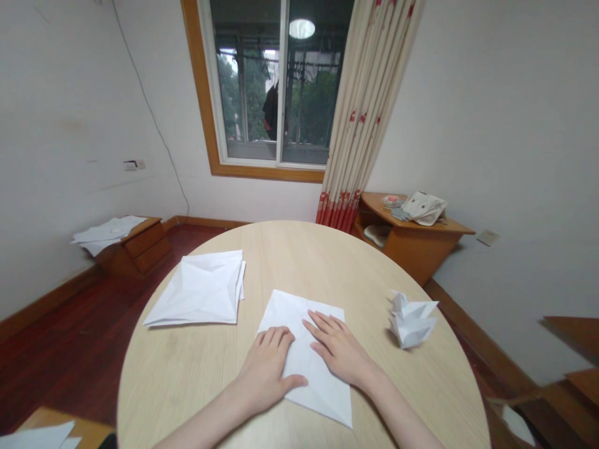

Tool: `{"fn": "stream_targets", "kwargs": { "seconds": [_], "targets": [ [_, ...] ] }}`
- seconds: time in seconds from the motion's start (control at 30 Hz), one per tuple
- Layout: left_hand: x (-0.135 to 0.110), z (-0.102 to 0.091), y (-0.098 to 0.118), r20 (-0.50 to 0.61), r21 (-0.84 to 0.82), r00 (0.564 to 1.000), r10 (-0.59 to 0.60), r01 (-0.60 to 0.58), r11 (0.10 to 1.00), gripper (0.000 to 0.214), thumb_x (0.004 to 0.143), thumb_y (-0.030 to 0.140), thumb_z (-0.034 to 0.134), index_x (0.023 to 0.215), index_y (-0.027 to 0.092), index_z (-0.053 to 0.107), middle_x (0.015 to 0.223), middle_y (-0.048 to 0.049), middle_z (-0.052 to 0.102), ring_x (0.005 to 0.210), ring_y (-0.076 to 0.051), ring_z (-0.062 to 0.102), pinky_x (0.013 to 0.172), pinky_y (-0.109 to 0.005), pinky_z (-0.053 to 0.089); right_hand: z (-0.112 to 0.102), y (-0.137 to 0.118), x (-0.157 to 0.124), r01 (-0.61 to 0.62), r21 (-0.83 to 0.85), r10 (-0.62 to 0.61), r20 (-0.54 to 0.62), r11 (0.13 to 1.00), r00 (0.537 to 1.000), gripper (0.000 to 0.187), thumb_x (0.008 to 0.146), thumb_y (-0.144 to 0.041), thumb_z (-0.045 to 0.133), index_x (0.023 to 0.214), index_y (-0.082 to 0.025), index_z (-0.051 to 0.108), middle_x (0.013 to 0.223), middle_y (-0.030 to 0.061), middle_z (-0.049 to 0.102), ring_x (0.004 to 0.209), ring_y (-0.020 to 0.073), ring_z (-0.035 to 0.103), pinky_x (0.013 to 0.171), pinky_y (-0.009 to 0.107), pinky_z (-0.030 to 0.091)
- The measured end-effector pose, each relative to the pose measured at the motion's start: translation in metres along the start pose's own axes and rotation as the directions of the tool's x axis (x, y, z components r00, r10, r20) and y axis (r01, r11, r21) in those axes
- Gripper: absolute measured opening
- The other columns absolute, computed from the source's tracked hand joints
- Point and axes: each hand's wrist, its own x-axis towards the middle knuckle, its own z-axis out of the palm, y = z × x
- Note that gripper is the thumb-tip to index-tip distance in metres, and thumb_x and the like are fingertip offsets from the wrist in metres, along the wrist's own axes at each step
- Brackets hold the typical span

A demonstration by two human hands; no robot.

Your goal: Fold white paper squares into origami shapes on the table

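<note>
While the round table [299, 249] fills the near middle of the scene, all the action is right here on one white sheet [302, 360], lying flat between centre and near edge, one corner pointing near and right. In from the left comes the left hand [266, 365], palm down across the sheet's left side, fingers side by side and gently curved, thumb swung wide to the right over the paper. And here's the right hand [337, 349], flat on the sheet's right part, fingers slightly spread and reaching far and left, thumb parted from them. Neither one is pinching; how hard they press, I cannot tell!

Over to the far left of the table, a stack [201, 287] of folded white paper, its layers a little out of line at the right. Out on the right, well apart from the hands, a pointed paper shape [412, 323] stands up in folds. Beyond the table, far and right, a bag [423, 207] sits on a wooden cabinet [412, 246], just beside the curtain [365, 112].
</note>
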Motion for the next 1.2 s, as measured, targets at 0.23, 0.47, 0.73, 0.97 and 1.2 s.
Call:
{"fn": "stream_targets", "kwargs": {
  "seconds": [0.23, 0.47, 0.73, 0.97, 1.2],
  "targets": [
    [0.004, 0.000, -0.011, 0.006, -0.017, 1.000, 0.015, -0.015, 1.000, 0.055, 0.078, 0.044, 0.068, 0.125, 0.021, 0.048, 0.133, -0.0107, 0.048, 0.124, -0.030, 0.041, 0.104, -0.046, 0.032, -0.005, -0.005, -0.003, -0.056, -0.041, 0.055, -0.031, 0.998, 0.998, 0.049, 0.094, -0.042, 0.044, 0.141, -0.028, 0.041, 0.151, 0.0065, 0.032, 0.135, 0.0272, 0.034, 0.104, 0.046, 0.032],
    [0.007, -0.006, -0.024, -0.030, 0.077, 0.999, 0.044, -0.042, 0.996, 0.042, 0.084, 0.029, 0.064, 0.123, 0.025, 0.050, 0.132, -0.0071, 0.050, 0.121, -0.028, 0.042, 0.104, -0.046, 0.029, -0.010, -0.005, -0.005, -0.068, -0.035, 0.066, -0.055, 0.997, 0.996, 0.044, 0.094, -0.040, 0.046, 0.133, -0.022, 0.053, 0.149, 0.0051, 0.036, 0.132, 0.0291, 0.036, 0.104, 0.046, 0.033],
    [0.010, -0.007, -0.036, -0.109, 0.135, 0.992, 0.061, -0.046, 0.990, 0.040, 0.082, 0.010, 0.060, 0.118, 0.028, 0.055, 0.125, -0.0041, 0.056, 0.117, -0.025, 0.045, 0.100, -0.045, 0.031, -0.017, -0.007, -0.008, 0.002, 0.036, 0.000, -0.045, 0.999, 0.999, 0.039, 0.092, -0.038, 0.050, 0.125, -0.021, 0.060, 0.143, 0.0073, 0.046, 0.135, 0.0265, 0.035, 0.110, 0.048, 0.026],
    [0.012, -0.007, -0.043, -0.101, 0.108, 0.989, 0.111, -0.100, 0.989, 0.043, 0.083, 0.001, 0.052, 0.118, 0.025, 0.057, 0.122, -0.0049, 0.060, 0.113, -0.023, 0.052, 0.095, -0.039, 0.042, -0.014, -0.007, -0.010, 0.055, 0.160, -0.049, -0.039, 0.986, 0.998, 0.045, 0.089, -0.037, 0.053, 0.129, -0.017, 0.057, 0.139, 0.0083, 0.050, 0.134, 0.0255, 0.038, 0.112, 0.044, 0.028],
    [0.010, -0.007, -0.051, -0.055, 0.053, 0.990, 0.133, -0.130, 0.990, 0.044, 0.084, -0.001, 0.045, 0.118, 0.023, 0.060, 0.121, -0.0057, 0.062, 0.110, -0.021, 0.058, 0.093, -0.035, 0.048, -0.017, -0.010, -0.014, 0.000, 0.259, -0.018, 0.066, 0.966, 0.998, 0.052, 0.086, -0.041, 0.057, 0.133, -0.019, 0.052, 0.145, 0.0085, 0.041, 0.136, 0.0254, 0.034, 0.114, 0.043, 0.025]
  ]
}}
